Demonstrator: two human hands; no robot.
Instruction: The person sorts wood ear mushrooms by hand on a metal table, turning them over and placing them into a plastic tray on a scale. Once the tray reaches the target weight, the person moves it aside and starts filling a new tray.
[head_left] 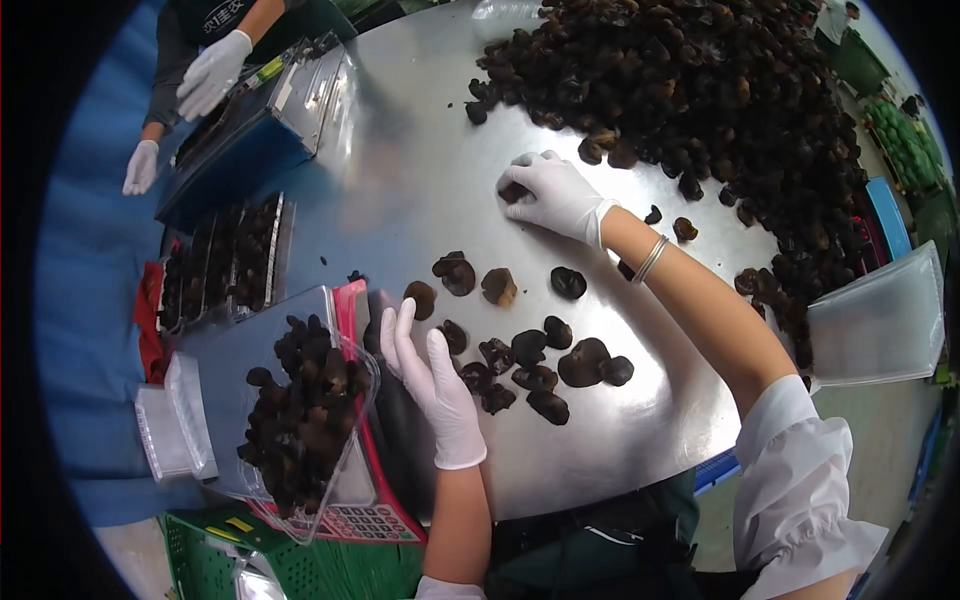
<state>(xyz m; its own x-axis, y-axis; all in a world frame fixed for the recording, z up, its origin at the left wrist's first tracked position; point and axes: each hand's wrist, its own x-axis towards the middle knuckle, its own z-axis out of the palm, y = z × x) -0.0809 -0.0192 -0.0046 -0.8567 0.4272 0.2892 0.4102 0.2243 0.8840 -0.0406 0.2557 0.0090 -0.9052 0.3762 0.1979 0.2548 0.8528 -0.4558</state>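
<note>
My right hand (560, 198), in a white glove, is closed around a dark wood ear mushroom (513, 192) above the steel table, near the edge of a big heap of wood ear mushrooms (680, 80). My left hand (437, 400), also gloved, has its fingers stretched and apart, holding nothing. It is beside a clear plastic tray of wood ear mushrooms (305, 410) on a pink-edged scale (375, 522). Several loose wood ear mushrooms (583, 362) lie on the table between my hands and just right of my left hand.
Filled trays (225, 250) stand at the left edge of the steel table (420, 140). A co-worker's gloved hand (215, 75) is near a metal box-like unit (260, 120). Stacked clear trays (880, 320) stand at right. A green crate (195, 560) sits below the scale.
</note>
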